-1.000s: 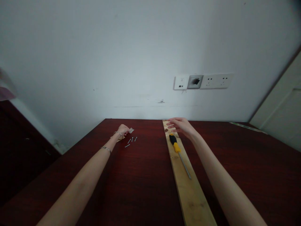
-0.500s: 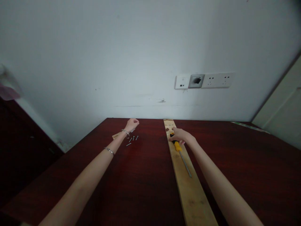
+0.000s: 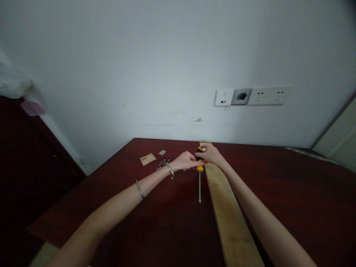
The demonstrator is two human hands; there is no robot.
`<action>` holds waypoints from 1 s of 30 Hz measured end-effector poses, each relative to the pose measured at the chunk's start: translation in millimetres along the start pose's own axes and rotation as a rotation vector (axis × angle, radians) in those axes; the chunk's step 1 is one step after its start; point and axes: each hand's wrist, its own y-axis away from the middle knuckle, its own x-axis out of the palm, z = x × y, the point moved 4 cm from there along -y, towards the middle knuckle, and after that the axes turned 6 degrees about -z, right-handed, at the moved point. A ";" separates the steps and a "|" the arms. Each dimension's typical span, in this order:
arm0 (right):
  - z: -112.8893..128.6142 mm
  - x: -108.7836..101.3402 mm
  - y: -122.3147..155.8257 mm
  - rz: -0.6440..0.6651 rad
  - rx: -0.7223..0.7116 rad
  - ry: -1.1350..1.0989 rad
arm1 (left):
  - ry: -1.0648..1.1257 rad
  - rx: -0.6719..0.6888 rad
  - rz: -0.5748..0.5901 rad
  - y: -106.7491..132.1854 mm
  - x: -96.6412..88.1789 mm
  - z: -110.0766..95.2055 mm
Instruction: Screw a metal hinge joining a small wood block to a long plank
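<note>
My right hand [image 3: 210,154] is closed round the black and yellow handle of a screwdriver [image 3: 199,178], lifted off the plank with its long shaft pointing down toward me. My left hand [image 3: 185,161] has its fingers curled against the same handle, just left of the right hand. A long pale wooden plank [image 3: 230,218] lies on the dark red table [image 3: 155,218], running from the far edge toward me. Several loose screws [image 3: 163,164] lie on the table just left of my left wrist.
A small tan piece of wood or card [image 3: 147,159] and a small grey tag [image 3: 162,152] lie beyond the screws. The white wall behind holds a row of sockets [image 3: 251,96]. A dark cabinet [image 3: 25,159] stands at the left, a pale door at the far right.
My right hand has picked the screwdriver up off the plank. My left hand has moved right from the screws to the screwdriver handle.
</note>
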 end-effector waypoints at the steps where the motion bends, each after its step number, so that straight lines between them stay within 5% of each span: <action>1: 4.2 1.0 1.8 -0.017 -0.017 -0.001 | 0.010 -0.009 -0.007 1.9 0.1 0.1; 8: 23.9 23.2 15.2 0.003 -0.106 -0.056 | 0.001 -0.169 -0.101 15.6 -20.8 18.4; 15: -2.3 7.4 24.5 -0.005 -0.109 0.173 | -0.229 -0.370 -0.253 42.2 -115.1 74.9; 18: -18.0 0.9 35.1 -0.023 -0.061 0.344 | -0.347 -0.438 -0.262 59.3 -139.5 101.0; 22: -29.4 8.7 52.2 0.033 0.021 0.693 | -0.475 -0.490 -0.238 77.7 -145.6 121.4; 30: -33.2 15.9 60.9 0.029 0.059 0.844 | -0.605 -0.545 -0.153 93.4 -144.4 127.6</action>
